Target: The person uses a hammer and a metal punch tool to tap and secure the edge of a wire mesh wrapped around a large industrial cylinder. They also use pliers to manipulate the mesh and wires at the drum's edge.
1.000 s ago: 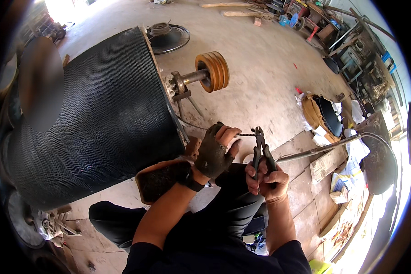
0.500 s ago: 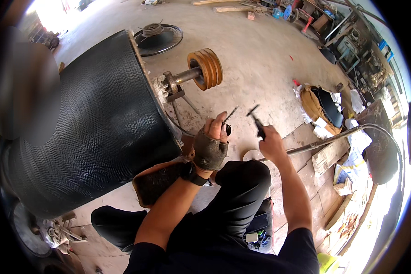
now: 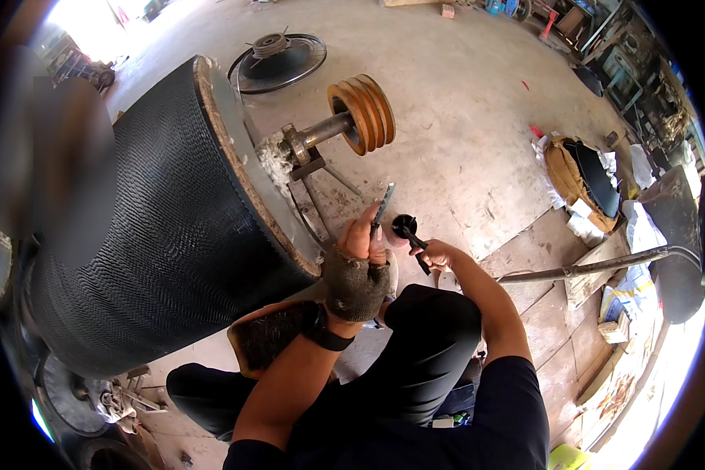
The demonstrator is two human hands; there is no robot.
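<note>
Left hand [image 3: 358, 282] pinched thin strand [image 3: 382, 207] | right hand [image 3: 437, 255] gripped black tool [image 3: 424, 263] | judged best: firm pinch, fingertips clear of tool

I had a broad passage over the floor [image 3: 462, 117], between the orange pulley [image 3: 362, 115] and the cardboard-wrapped bundle [image 3: 569, 186]. On the left, the black drum [image 3: 164, 219] walled me off; its shaft [image 3: 330, 129] and a slanting strut [image 3: 312, 205] stood beyond the left grip [image 3: 359, 278]. That grip's upright thin strip [image 3: 383, 207] and the right grip's [image 3: 437, 254] dark tool [image 3: 417, 241] left me only a narrow gap between them. The bent knee [image 3: 437, 309] blocked the near side; a long rod [image 3: 580, 270] crossed the right.
</note>
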